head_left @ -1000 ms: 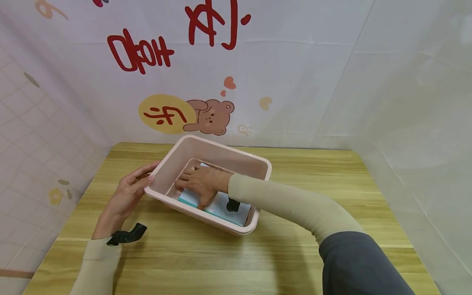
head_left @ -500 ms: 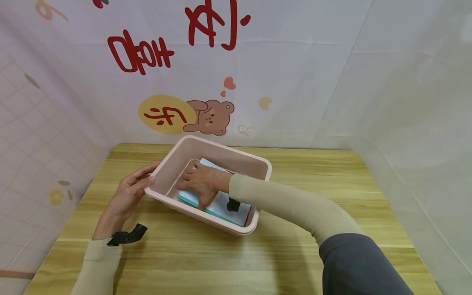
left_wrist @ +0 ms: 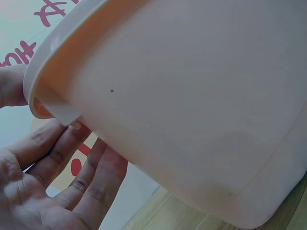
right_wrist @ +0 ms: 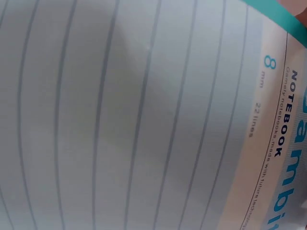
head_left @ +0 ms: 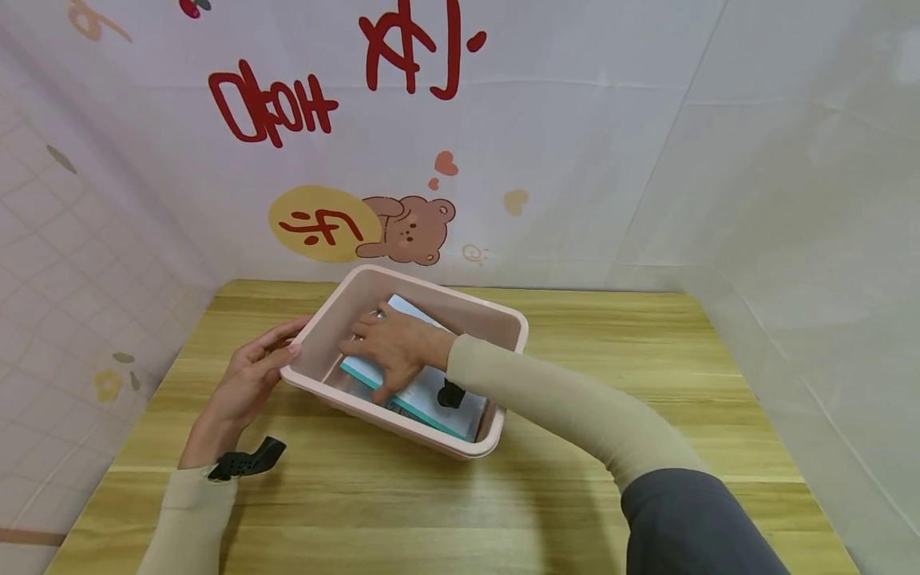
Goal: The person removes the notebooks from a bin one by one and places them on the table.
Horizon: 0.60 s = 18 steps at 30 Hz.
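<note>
A pale pink plastic storage bin [head_left: 323,389] sits at an angle on the table. My left hand [head_left: 247,375] holds its left corner, thumb over the rim and fingers against the outer wall, as the left wrist view shows. Inside the bin, my right hand [head_left: 395,347] spans a light blue notebook [head_left: 431,403], thumb at the near teal edge and fingers toward the far side. The right wrist view is filled by the notebook's lined cover [right_wrist: 144,115] with printed lettering. Below the teal edge, a strip of a patterned item [head_left: 406,412] shows; the rest is hidden.
The wooden table [head_left: 345,511] extends around the bin. A white backdrop [head_left: 596,144] with red characters and a cartoon bear [head_left: 417,231] stands behind, and pale side walls rise left and right. A black strap mount [head_left: 247,461] sits on the left wrist.
The notebook's far left corner has risen higher in view, and the patterned item now shows under the near edge. My right hand has shifted slightly with it; the left hand stays put.
</note>
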Motion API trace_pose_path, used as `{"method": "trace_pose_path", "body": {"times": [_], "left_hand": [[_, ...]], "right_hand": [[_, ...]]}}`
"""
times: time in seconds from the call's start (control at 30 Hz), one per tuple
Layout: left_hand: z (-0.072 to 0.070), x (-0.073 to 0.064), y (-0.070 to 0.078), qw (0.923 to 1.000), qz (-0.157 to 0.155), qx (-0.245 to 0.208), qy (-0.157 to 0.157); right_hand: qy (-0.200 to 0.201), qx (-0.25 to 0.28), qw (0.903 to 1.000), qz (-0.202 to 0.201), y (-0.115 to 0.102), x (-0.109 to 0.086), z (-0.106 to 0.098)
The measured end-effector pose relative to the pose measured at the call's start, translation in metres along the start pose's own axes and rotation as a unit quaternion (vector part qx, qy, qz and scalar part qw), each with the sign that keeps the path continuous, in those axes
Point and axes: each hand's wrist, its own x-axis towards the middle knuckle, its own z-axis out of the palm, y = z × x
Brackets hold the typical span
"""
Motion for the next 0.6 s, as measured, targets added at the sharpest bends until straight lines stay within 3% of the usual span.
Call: {"method": "trace_pose_path", "body": {"times": [0.37,0.6], "left_hand": [[0.0,-0.001,-0.002,1.0,-0.001,-0.003,-0.004],[0.0,0.001,-0.002,1.0,0.0,-0.002,-0.004]], "right_hand": [[0.048,0.013,0.9987,0.009,0.006,-0.003,-0.009],[0.116,0.039,0.9924,0.009,0.011,-0.008,-0.02]]}}
